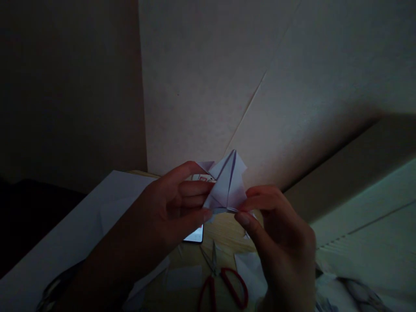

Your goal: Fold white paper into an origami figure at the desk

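Observation:
A folded white paper piece [229, 184] with a pointed top and a crease down its middle is held up between both hands, above the table. My left hand [175, 203] grips its left side, thumb at the lower left corner and fingers behind. My right hand [276, 229] pinches the lower right corner between thumb and fingers. Behind the left fingers a lit phone [195, 235] shows in part. Below the hands, scissors with red handles [214, 273] lie with their blades apart.
Large white sheets [113, 190] lie at the left. Smaller paper pieces [185, 276] lie around the scissors on the wooden table [224, 232]. A pale wall [208, 78] rises behind the table. At the lower right are items too dark to make out.

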Demonstrator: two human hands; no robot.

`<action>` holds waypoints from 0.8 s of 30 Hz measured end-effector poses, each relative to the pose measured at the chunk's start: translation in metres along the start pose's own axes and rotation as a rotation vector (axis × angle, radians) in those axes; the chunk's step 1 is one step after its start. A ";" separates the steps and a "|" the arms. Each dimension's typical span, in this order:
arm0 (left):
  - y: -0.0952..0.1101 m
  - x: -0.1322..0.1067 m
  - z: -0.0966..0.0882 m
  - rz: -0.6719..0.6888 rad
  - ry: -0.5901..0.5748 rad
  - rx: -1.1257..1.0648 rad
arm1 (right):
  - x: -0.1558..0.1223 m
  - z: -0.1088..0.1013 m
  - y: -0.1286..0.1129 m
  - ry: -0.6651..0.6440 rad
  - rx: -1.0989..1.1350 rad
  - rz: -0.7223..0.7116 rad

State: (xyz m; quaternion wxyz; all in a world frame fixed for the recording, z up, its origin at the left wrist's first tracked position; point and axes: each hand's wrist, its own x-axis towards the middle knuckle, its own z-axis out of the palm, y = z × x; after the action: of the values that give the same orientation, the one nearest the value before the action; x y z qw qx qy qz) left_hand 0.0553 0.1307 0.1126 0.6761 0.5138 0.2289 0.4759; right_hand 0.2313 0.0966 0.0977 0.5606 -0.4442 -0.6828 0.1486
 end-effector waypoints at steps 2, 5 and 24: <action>-0.002 0.001 -0.003 0.000 0.001 -0.010 | 0.000 -0.001 0.000 -0.010 -0.008 0.011; -0.005 0.002 -0.005 0.011 0.030 -0.029 | 0.000 -0.003 0.001 0.008 -0.030 0.010; 0.006 -0.001 0.002 -0.049 0.194 0.158 | 0.004 0.004 -0.003 0.040 -0.006 0.007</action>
State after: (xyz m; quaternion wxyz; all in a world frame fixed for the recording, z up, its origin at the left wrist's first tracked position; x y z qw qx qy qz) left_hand 0.0542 0.1288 0.1183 0.6198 0.5111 0.3425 0.4871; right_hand 0.2261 0.0992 0.1013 0.5724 -0.4510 -0.6704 0.1397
